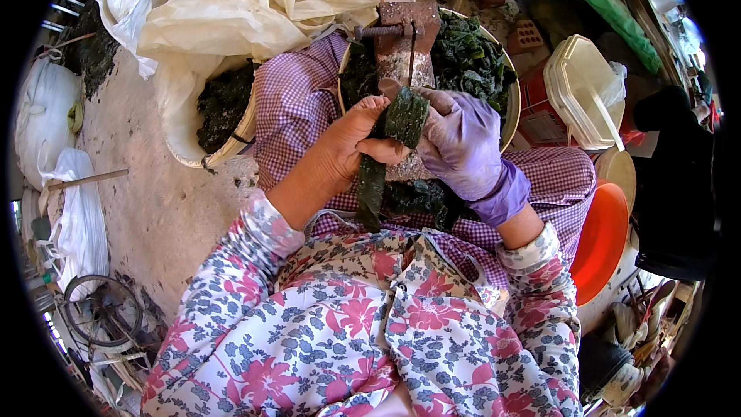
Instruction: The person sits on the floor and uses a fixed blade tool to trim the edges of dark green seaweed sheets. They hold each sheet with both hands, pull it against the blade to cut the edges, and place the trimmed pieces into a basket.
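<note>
Between my hands a dark green strip of seaweed (408, 116) is folded over, its tail hanging towards my lap. My left hand (359, 142), bare, pinches it between thumb and fingers. My right hand (460, 142), in a purple glove, closes on its other side beside a rusty metal fixture (405, 35) with a bolt through it. The fixture stands over a round tub (512, 98) heaped with dark seaweed (472, 58). More seaweed (417, 200) lies in my lap below the hands. A cloth-lined basket (173, 133) at my left also holds dark seaweed (226, 107).
Pale cloth (231, 23) drapes over the left basket. To the right are stacked white plastic lids (579, 90) and an orange basin (602, 243). A wooden stick (90, 179), white sacks (84, 220) and a bicycle wheel (103, 310) are at the far left.
</note>
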Demonstrator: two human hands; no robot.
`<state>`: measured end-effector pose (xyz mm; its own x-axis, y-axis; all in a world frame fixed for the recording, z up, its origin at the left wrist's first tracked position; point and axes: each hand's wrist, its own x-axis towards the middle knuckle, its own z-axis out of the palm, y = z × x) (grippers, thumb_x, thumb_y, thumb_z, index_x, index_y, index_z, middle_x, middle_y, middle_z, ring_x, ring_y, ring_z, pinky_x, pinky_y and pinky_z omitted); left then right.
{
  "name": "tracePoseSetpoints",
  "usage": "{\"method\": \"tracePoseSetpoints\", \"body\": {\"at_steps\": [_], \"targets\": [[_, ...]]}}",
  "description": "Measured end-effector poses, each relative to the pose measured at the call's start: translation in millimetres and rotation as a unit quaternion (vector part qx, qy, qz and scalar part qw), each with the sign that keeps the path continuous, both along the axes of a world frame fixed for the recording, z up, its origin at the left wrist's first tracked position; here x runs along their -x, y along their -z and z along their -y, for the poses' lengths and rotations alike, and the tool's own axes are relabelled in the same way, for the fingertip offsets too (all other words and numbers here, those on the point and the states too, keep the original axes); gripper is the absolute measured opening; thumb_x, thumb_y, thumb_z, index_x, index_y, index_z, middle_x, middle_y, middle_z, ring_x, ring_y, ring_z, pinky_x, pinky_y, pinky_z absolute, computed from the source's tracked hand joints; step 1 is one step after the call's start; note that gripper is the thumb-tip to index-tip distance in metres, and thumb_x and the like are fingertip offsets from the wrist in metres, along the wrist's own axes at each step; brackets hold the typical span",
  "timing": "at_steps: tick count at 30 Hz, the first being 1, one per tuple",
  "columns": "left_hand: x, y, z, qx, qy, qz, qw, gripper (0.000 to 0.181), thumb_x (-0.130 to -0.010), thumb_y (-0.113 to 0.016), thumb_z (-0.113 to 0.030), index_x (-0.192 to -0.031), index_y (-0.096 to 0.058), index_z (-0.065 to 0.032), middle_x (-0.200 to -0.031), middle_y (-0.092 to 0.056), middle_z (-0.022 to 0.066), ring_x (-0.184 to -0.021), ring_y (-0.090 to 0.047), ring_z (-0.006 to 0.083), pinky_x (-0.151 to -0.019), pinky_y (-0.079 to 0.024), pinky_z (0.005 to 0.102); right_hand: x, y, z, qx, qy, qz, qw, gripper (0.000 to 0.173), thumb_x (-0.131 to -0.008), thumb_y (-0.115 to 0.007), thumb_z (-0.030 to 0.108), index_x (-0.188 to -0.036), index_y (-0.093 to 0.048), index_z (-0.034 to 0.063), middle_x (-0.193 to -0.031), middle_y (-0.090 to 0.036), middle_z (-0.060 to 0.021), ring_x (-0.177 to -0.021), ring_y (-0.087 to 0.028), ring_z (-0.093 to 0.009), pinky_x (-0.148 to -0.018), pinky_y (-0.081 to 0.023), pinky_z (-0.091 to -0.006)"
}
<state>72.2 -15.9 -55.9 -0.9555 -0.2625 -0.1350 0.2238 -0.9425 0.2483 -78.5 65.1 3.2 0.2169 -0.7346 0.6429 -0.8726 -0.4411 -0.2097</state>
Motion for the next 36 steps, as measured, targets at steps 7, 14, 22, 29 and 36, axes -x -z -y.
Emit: {"method": "tracePoseSetpoints", "body": {"at_steps": [7, 14, 22, 29, 36], "targets": [[19.2, -34.9, -13.2, 0.17, -0.241, 0.121, 0.948, 0.017, -0.085, -0.054, -0.009, -0.095, -0.058, 0.0036, -0.074, -0.062, 0.0096, -0.036, -0.038, 0.0045, -0.032, -0.027, 0.0159, 6.1, 3.6, 5.1, 0.016, 0.113, 0.087, 0.99, 0.016, -0.061, -0.064, 0.012, -0.075, -0.06, 0.0062, -0.082, -0.061, -0.0065, -0.067, -0.057, -0.025, -0.059, -0.047, -0.0354], [8.4, -43.9, -22.4, 0.447, -0.27, 0.182, 0.834, 0.017, -0.087, -0.055, -0.01, -0.096, -0.058, 0.0047, -0.071, -0.063, 0.0092, -0.041, -0.04, 0.0025, -0.036, -0.031, 0.0167, 9.8, 14.8, -3.7, -0.177, 0.029, 0.497, 0.849, 0.011, -0.069, -0.058, -0.003, -0.079, -0.064, -0.0021, -0.085, -0.065, -0.0099, -0.073, -0.058, -0.015, -0.066, -0.045, -0.0243], [9.2, -52.6, -30.1, 0.468, -0.115, 0.252, 0.839, 0.017, -0.089, -0.051, -0.011, -0.099, -0.058, 0.0012, -0.065, -0.059, 0.0043, -0.042, -0.037, 0.0003, -0.037, -0.027, 0.0158, 8.2, 12.9, -7.9, -0.206, -0.006, 0.484, 0.85, 0.018, -0.068, -0.054, -0.005, -0.085, -0.063, -0.0048, -0.107, -0.059, -0.0136, -0.095, -0.058, -0.02, -0.08, -0.045, -0.027], [12.1, -54.1, -38.1, 0.439, -0.168, 0.287, 0.835, 0.015, -0.085, -0.053, -0.003, -0.097, -0.058, 0.0052, -0.068, -0.061, 0.0088, -0.044, -0.045, 0.0036, -0.036, -0.031, 0.0174, 7.8, 16.1, -9.5, -0.169, -0.012, 0.478, 0.862, 0.02, -0.067, -0.054, -0.006, -0.085, -0.062, -0.0062, -0.118, -0.053, -0.0138, -0.101, -0.055, -0.019, -0.081, -0.044, -0.0251], [7.3, -51.6, -27.7, 0.8, -0.291, 0.195, 0.488, 0.028, -0.075, -0.062, 0.004, -0.102, -0.06, -0.0012, -0.076, -0.063, 0.0097, -0.059, -0.059, 0.0153, -0.053, -0.049, 0.0245, 12.8, 0.2, -13.7, -0.298, -0.052, 0.547, 0.78, 0.011, -0.068, -0.053, -0.005, -0.076, -0.059, -0.0079, -0.12, -0.051, -0.0136, -0.102, -0.053, -0.016, -0.078, -0.043, -0.0231]]}}
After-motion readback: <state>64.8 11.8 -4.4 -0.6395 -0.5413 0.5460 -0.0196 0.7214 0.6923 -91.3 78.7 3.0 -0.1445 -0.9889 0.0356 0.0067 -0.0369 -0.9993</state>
